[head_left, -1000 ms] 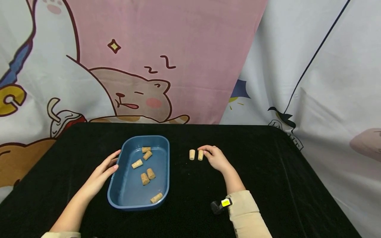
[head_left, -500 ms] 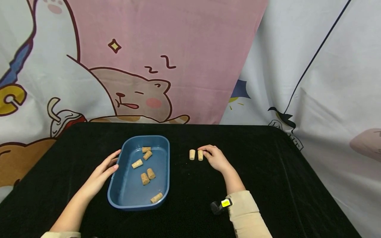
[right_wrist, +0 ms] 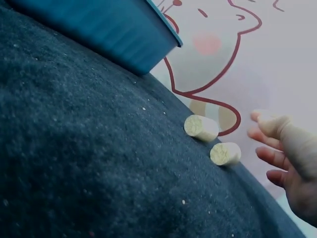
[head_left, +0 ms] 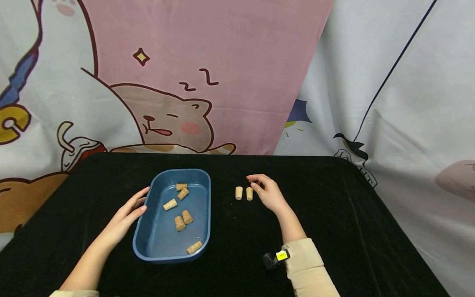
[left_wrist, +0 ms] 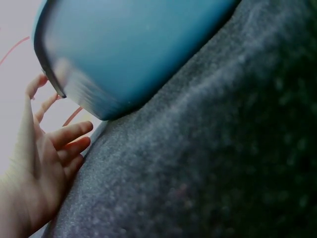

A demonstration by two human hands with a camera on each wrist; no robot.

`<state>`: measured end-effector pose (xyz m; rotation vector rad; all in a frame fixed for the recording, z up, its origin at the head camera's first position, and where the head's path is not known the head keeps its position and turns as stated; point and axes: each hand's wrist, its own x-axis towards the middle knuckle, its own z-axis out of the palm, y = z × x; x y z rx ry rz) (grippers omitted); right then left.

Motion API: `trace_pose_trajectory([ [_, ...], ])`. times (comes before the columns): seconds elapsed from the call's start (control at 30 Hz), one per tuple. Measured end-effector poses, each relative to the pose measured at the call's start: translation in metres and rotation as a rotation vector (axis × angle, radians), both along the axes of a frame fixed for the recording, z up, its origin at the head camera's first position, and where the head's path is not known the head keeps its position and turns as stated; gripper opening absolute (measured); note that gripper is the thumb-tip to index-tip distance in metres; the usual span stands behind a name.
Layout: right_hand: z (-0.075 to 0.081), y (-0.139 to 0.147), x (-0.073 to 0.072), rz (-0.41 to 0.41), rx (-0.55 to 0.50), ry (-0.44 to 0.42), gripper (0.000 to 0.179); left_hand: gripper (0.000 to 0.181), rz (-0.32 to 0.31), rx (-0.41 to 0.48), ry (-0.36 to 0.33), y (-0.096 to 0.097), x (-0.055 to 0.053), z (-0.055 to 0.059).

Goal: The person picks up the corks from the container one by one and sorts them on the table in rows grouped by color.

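Two pale corks lie side by side on the black cloth right of a blue tray: a left cork [head_left: 239, 193] and a right cork [head_left: 249, 194]. Just beyond the right cork hovers my right hand [head_left: 270, 194], fingers apart and nothing between them; the right wrist view shows a gap between the hand [right_wrist: 292, 163] and the nearer cork [right_wrist: 226, 154]. My left hand [head_left: 120, 222] touches the left rim of the blue tray [head_left: 139, 247] with its fingertips, fingers spread, as the left wrist view also shows.
Several corks lie scattered inside the tray, among them a cork [head_left: 170, 204] near its middle and a cork [head_left: 194, 247] at its near end. A patterned cloth [head_left: 259, 74] hangs behind the table. A small black device [head_left: 272, 259] sits at the right wrist.
My right hand has let go of the right cork and lifted slightly away from it. Both loose corks stay on the cloth. The left hand keeps its place at the tray.
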<state>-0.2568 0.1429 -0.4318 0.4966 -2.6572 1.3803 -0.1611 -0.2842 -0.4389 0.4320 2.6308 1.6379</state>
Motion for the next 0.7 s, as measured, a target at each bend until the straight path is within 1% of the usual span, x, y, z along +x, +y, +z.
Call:
trace_pose_trajectory([
  [0.1, 0.008, -0.005, 0.003, 0.009, -0.036, 0.027, 0.023, 0.053, -0.001, -0.006, 0.011, -0.001, 0.0, 0.0],
  [0.2, 0.016, -0.011, 0.007, 0.035, -0.074, 0.055, 0.023, 0.053, 0.004, -0.01, 0.016, -0.002, -0.001, -0.001],
  [0.23, 0.019, -0.013, 0.009, 0.049, -0.09, 0.069, 0.023, 0.053, 0.004, -0.008, 0.016, -0.002, -0.001, -0.001],
  [0.27, 0.026, -0.017, 0.015, 0.06, -0.101, 0.076, 0.023, 0.053, 0.003, -0.007, 0.015, -0.002, -0.001, -0.002],
  [0.47, 0.042, -0.032, 0.025, 0.147, -0.156, 0.144, 0.024, 0.053, 0.001, -0.002, 0.015, -0.002, -0.003, -0.002],
  [0.5, 0.04, -0.034, 0.023, 0.163, -0.159, 0.156, 0.024, 0.053, 0.002, 0.0, 0.013, -0.002, -0.003, -0.002],
  [0.53, 0.042, -0.036, 0.025, 0.181, -0.162, 0.163, 0.024, 0.053, 0.003, 0.001, 0.009, -0.002, -0.002, -0.002],
  [0.7, 0.053, -0.049, 0.035, 0.261, -0.17, 0.134, 0.027, 0.054, 0.009, -0.001, -0.011, -0.001, -0.001, -0.001],
])
